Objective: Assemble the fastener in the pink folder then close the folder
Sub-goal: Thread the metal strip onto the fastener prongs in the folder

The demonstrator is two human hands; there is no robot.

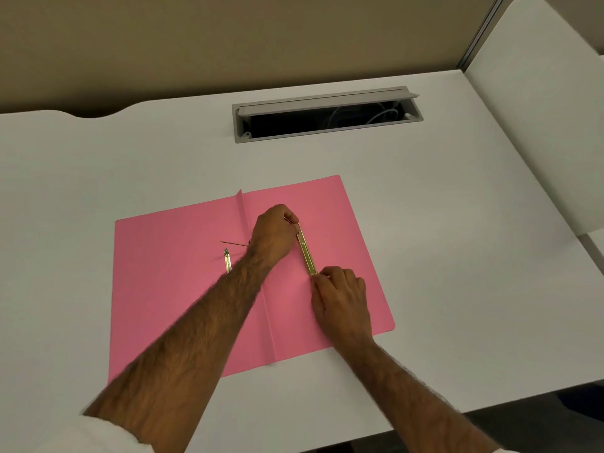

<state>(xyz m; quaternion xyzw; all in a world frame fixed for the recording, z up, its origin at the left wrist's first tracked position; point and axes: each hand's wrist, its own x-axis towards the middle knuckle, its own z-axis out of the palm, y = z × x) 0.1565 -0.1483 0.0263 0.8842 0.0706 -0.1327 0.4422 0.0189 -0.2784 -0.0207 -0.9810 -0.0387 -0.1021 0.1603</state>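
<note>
Pink folder [183, 289] lies open and flat on the white table [457, 256], spine crease running up its middle. On the right leaf, a gold fastener bar [306, 251] is pinched at both ends: left hand [273, 237] at the far tip, right hand [343, 299] at the near one. A second gold strip [227, 260] rests loose on the left leaf. Thin metal like that looks light, springy and slippery, so gripping the ends seems wise; the card cover should bend easily.
</note>
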